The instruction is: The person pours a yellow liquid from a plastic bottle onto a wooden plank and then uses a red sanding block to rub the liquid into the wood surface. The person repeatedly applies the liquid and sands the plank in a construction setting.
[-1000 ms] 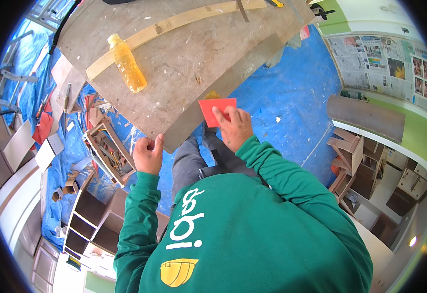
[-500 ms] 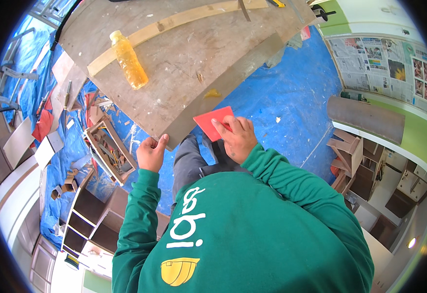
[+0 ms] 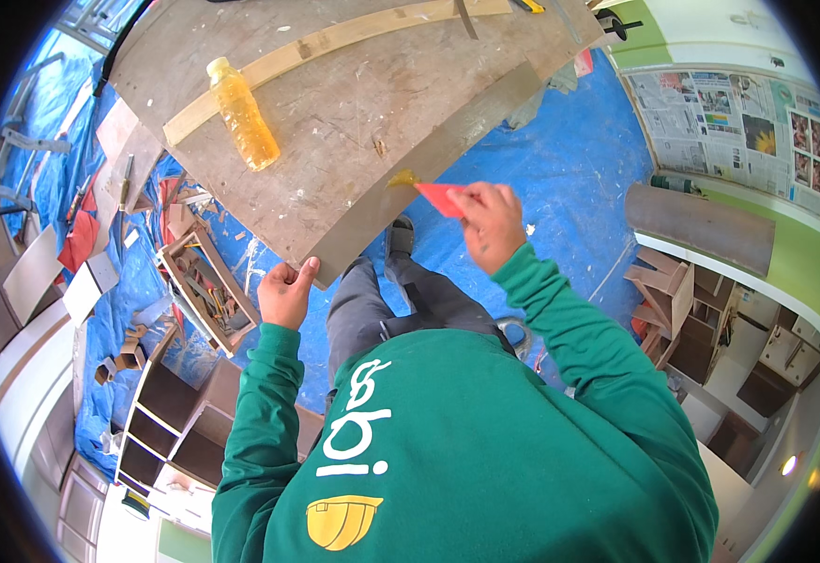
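Observation:
My left hand (image 3: 285,293) grips the near corner of a long brown board (image 3: 361,225) at the edge of the worktable (image 3: 326,122), thumb on top and fingers folded below. In my right hand (image 3: 493,225) is a thin red plastic spreader (image 3: 441,198), seen nearly edge-on. Its tip points left, at a wet yellow smear of glue (image 3: 404,177) on the board; whether they touch I cannot tell. A clear bottle of yellow-amber liquid (image 3: 244,120) lies on the tabletop, farther off to the left.
A long pale wood strip (image 3: 316,42) crosses the far tabletop. An open wooden tool box (image 3: 205,291) stands on the floor at left, among offcuts. Blue sheeting (image 3: 569,159) covers the floor. Cabinet parts (image 3: 668,291) stand at right, shelving (image 3: 161,413) at lower left.
My right hand has moved right and slightly up, turning the spreader from its flat face to nearly edge-on beside the glue. My left hand stays at the board's corner.

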`<control>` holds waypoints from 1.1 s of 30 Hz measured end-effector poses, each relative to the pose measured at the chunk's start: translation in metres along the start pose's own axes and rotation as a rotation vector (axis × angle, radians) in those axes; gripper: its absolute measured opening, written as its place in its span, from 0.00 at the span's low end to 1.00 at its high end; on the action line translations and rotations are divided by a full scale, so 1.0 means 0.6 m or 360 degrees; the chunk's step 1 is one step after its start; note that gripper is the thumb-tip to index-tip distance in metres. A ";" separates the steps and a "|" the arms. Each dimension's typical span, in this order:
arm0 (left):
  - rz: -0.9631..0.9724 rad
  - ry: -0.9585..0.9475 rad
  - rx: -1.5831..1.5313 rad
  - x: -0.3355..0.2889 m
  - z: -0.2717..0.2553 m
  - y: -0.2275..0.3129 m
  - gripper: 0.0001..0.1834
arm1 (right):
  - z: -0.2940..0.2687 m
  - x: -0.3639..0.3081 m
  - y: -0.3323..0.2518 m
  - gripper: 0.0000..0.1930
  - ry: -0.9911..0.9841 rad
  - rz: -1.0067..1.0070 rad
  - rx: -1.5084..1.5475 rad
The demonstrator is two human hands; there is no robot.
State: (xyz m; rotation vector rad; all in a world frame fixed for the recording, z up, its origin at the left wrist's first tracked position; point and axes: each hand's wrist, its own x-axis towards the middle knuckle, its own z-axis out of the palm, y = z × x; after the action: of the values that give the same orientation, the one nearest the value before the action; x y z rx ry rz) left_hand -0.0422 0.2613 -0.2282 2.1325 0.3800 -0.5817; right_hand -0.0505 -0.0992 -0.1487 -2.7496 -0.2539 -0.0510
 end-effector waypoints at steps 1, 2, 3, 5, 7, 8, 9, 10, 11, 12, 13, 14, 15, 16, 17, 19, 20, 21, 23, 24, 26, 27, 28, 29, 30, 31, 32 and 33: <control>-0.0005 -0.0005 -0.0004 0.001 0.000 -0.002 0.34 | 0.001 0.007 0.016 0.27 -0.0010 -0.0012 -0.0014; -0.0012 -0.0010 -0.0006 0.002 0.000 -0.003 0.34 | 0.002 0.014 0.028 0.27 -0.0019 -0.0023 -0.0026; -0.0018 -0.0016 -0.0007 0.002 0.000 -0.004 0.34 | 0.004 0.018 0.036 0.28 -0.0029 -0.0034 -0.0038; -0.0025 -0.0020 -0.0010 0.001 -0.001 -0.001 0.34 | 0.003 0.025 0.044 0.28 -0.0097 -0.0101 -0.0097; -0.0029 -0.0027 -0.0005 0.001 -0.003 0.001 0.34 | 0.003 0.027 0.044 0.28 -0.0151 -0.0139 -0.0136; -0.0032 -0.0030 0.0001 0.002 -0.003 0.001 0.34 | 0.004 0.028 0.043 0.28 -0.0172 -0.0144 -0.0144; -0.0035 -0.0034 0.0007 0.002 -0.004 0.002 0.34 | 0.004 0.028 0.043 0.29 -0.0192 -0.0149 -0.0152; -0.0033 -0.0034 0.0012 0.002 -0.004 0.002 0.34 | 0.003 0.026 0.042 0.28 -0.0193 -0.0192 -0.0162; -0.0031 -0.0033 0.0016 0.002 -0.004 0.002 0.35 | 0.002 0.021 0.041 0.28 -0.0193 -0.0235 -0.0172; -0.0029 -0.0032 0.0019 0.002 -0.004 0.001 0.35 | 0.001 0.018 0.042 0.28 -0.0193 -0.0278 -0.0182; -0.0021 -0.0029 0.0029 0.003 -0.004 0.000 0.35 | -0.001 0.016 0.047 0.28 -0.0199 -0.0254 -0.0148; -0.0013 -0.0025 0.0036 0.003 -0.004 -0.001 0.35 | -0.005 0.016 0.053 0.27 -0.0206 -0.0230 -0.0115; -0.0005 -0.0022 0.0044 0.003 -0.004 -0.002 0.35 | -0.008 0.016 0.058 0.27 -0.0213 -0.0206 -0.0082; -0.0009 -0.0026 0.0038 0.003 -0.003 -0.002 0.35 | -0.011 0.019 0.063 0.27 -0.0192 -0.0158 -0.0080; -0.0014 -0.0030 0.0034 0.003 -0.003 -0.002 0.35 | -0.014 0.025 0.066 0.27 -0.0171 -0.0110 -0.0075; -0.0018 -0.0033 0.0023 0.004 -0.003 -0.002 0.35 | -0.015 0.036 0.072 0.26 -0.0125 -0.0063 -0.0079; -0.0018 -0.0034 0.0018 0.004 -0.003 -0.003 0.35 | -0.011 0.042 0.076 0.26 -0.0100 -0.0063 -0.0085; -0.0018 -0.0035 0.0014 0.004 -0.003 -0.004 0.35 | -0.009 0.046 0.078 0.27 -0.0075 -0.0063 -0.0091; -0.0019 -0.0044 -0.0014 0.006 -0.003 -0.005 0.35 | -0.001 0.045 0.085 0.27 -0.0094 -0.0076 -0.0165; -0.0020 -0.0049 -0.0028 0.006 -0.003 -0.005 0.35 | 0.003 0.042 0.088 0.27 -0.0104 -0.0082 -0.0202; -0.0014 -0.0048 -0.0021 0.005 -0.005 -0.002 0.35 | 0.005 0.024 0.083 0.27 -0.0136 -0.0169 -0.0245; -0.0013 -0.0045 -0.0019 0.005 -0.005 0.000 0.35 | 0.003 0.015 0.078 0.27 -0.0152 -0.0215 -0.0267; -0.0014 -0.0045 -0.0005 0.005 -0.005 -0.001 0.35 | 0.000 0.007 0.074 0.27 -0.0161 -0.0236 -0.0266; -0.0015 -0.0046 0.0008 0.006 -0.006 -0.001 0.35 | -0.006 0.002 0.068 0.27 -0.0170 -0.0257 -0.0267; -0.0016 -0.0047 0.0021 0.006 -0.005 -0.001 0.35 | -0.012 0.002 0.064 0.26 -0.0179 -0.0279 -0.0267; -0.0015 -0.0048 0.0020 0.006 -0.005 -0.001 0.35 | -0.017 0.008 0.062 0.25 -0.0185 -0.0216 -0.0233; -0.0015 -0.0048 0.0023 0.006 -0.005 -0.002 0.35 | -0.023 0.016 0.060 0.25 -0.0191 -0.0152 -0.0195; -0.0015 -0.0049 0.0026 0.007 -0.005 -0.003 0.35 | -0.025 0.022 0.060 0.24 -0.0196 -0.0089 -0.0157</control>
State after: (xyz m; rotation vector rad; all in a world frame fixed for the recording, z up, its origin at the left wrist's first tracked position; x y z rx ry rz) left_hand -0.0390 0.2650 -0.2300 2.1359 0.3696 -0.6239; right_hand -0.0307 -0.1354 -0.1467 -2.8475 -0.3710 0.0937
